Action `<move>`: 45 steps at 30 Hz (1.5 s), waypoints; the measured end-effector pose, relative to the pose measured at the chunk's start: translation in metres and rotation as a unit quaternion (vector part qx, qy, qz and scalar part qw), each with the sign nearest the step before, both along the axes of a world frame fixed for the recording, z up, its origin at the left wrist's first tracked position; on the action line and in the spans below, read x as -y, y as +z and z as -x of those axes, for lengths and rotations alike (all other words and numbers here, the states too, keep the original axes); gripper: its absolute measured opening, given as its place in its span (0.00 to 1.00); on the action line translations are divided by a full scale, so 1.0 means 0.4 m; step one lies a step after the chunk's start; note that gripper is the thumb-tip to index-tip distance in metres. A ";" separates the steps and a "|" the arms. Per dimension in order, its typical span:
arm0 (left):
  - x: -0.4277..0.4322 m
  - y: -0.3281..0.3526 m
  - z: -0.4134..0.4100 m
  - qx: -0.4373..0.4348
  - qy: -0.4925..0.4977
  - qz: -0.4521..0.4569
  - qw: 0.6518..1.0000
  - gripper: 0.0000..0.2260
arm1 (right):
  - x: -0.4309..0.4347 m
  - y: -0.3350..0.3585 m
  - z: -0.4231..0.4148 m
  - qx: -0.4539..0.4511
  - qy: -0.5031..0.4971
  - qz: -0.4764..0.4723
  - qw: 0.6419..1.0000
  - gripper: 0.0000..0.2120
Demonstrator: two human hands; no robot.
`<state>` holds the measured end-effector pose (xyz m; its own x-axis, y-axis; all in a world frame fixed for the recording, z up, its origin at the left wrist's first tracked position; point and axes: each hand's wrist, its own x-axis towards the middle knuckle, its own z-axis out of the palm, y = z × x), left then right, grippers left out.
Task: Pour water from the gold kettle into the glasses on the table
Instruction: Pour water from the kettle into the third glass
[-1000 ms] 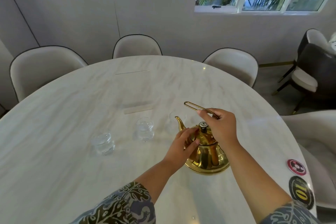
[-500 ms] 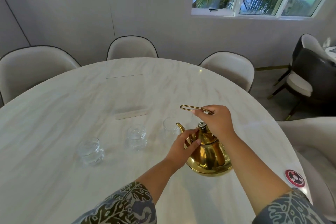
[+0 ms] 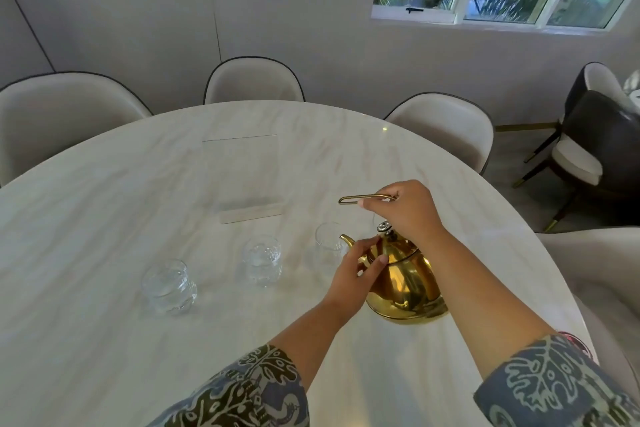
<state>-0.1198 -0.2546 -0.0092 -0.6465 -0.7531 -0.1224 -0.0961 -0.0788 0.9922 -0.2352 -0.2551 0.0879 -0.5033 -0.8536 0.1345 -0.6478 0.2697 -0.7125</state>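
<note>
The gold kettle (image 3: 405, 284) is at the right of the white marble table (image 3: 104, 218), tipped slightly with its spout toward the left. My right hand (image 3: 407, 210) grips its thin wire handle from above. My left hand (image 3: 356, 267) rests against the kettle's side near the spout and lid. Three clear glasses stand in a row: one at the left (image 3: 169, 286), one in the middle (image 3: 262, 259), and one right by the spout (image 3: 329, 239), partly hidden behind my left hand.
A clear acrylic sign stand (image 3: 247, 180) rises behind the glasses. Cream chairs (image 3: 254, 83) ring the far table edge, and a dark chair (image 3: 602, 146) stands at the right. A round sticker (image 3: 573, 343) lies at the table's right edge.
The kettle has lifted a little and leans toward the nearest glass. My view has shifted, so the glasses sit further right in frame. Both hands keep their hold.
</note>
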 end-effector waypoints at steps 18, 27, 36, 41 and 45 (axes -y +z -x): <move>-0.006 0.033 0.015 -0.071 0.022 -0.078 0.994 0.16 | 0.036 0.051 -0.013 -0.067 0.042 -0.055 0.995 0.18; -0.012 0.039 0.021 -0.078 0.026 -0.092 0.992 0.17 | 0.041 0.063 -0.017 -0.083 0.048 -0.072 0.993 0.21; -0.012 0.045 0.020 -0.083 0.024 -0.091 0.992 0.17 | 0.045 0.070 -0.023 -0.082 0.051 -0.078 0.992 0.20; -0.012 0.043 0.017 -0.089 0.026 -0.095 0.991 0.17 | 0.052 0.069 -0.024 -0.092 0.054 -0.083 0.991 0.20; -0.012 0.047 0.018 -0.091 0.026 -0.091 0.991 0.17 | 0.060 0.072 -0.025 -0.100 0.055 -0.091 0.989 0.19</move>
<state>-0.1271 -0.2497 0.0096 -0.6316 -0.7618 -0.1441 0.0930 -0.2590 0.9614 -0.2252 -0.2791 0.1167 -0.3855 -0.9207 0.0609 -0.8031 0.3023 -0.5134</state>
